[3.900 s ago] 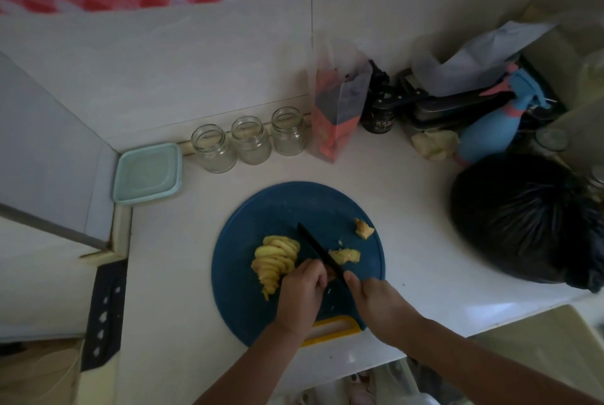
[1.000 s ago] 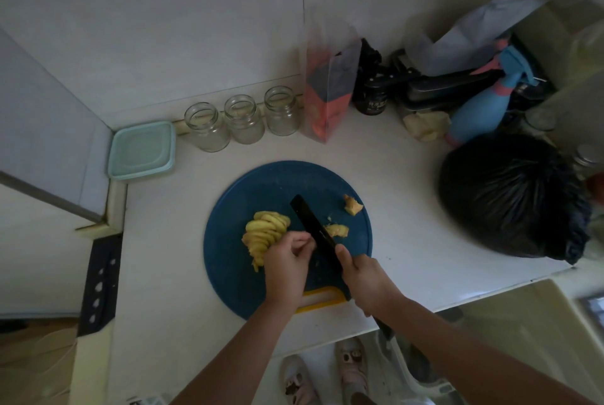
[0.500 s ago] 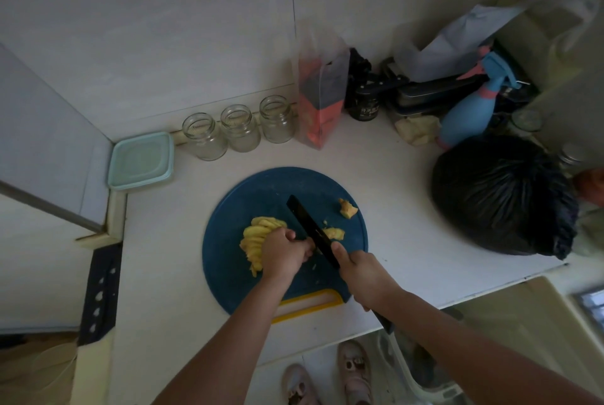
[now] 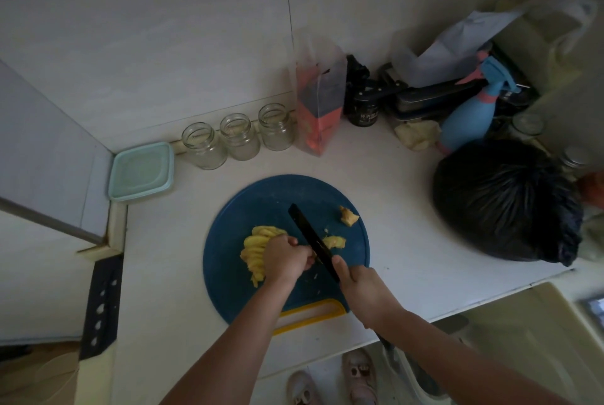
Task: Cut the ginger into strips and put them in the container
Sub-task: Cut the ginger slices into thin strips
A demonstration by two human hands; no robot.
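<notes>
Blue cutting board [image 4: 261,202]: ginger cutting under way, transfer not started.

Your left hand [image 4: 284,261] has its fingers curled down and clamped on the ginger [image 4: 255,247] near the board's centre. Your right hand [image 4: 362,290] has its fingers wrapped round the handle of the black knife [image 4: 307,231], whose blade lies just right of the left hand. Cut ginger is fanned over the board's left half; two offcuts [image 4: 335,241] lie on its right half. No ginger has reached a container. The mint-lidded container [image 4: 140,171], beyond the board's upper-left edge, is closed, its contents hidden. Three glass jars [image 4: 240,136] behind the board appear empty.
</notes>
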